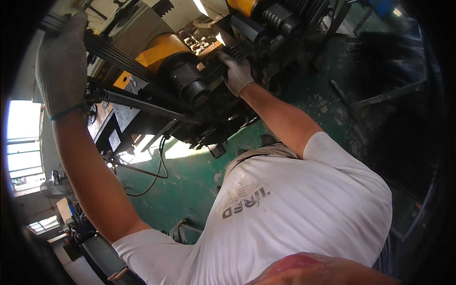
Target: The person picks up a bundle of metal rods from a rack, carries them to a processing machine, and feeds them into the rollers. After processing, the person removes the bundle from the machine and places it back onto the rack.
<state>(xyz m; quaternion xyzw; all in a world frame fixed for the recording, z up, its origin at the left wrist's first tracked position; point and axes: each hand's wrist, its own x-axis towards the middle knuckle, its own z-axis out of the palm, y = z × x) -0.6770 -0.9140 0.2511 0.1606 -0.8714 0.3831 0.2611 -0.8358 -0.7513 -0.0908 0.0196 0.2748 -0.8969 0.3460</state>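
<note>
My left hand (61, 69), in a pale grey work glove, is raised at the upper left. Its fingers are closed around a bundle of long dark metal rods (118, 56). The bundle slants down to the right across a machine (164, 50) with yellow parts and passes by a ribbed black cylinder (187, 78). My right hand (237, 76), gloved too, is at the machine's front, with thumb and fingers closed over dark rods beside that cylinder. Its fingertips are partly hidden. Whether both hands hold the same rods is hard to see behind the cylinder.
Below the rods runs a coil spring (137, 102) on a bar. A looping cable (161, 164) hangs over the green floor (199, 183). Many dark rods (387, 61) lie at the right on a metal frame (392, 95). A fan (54, 186) stands at the far left by a window.
</note>
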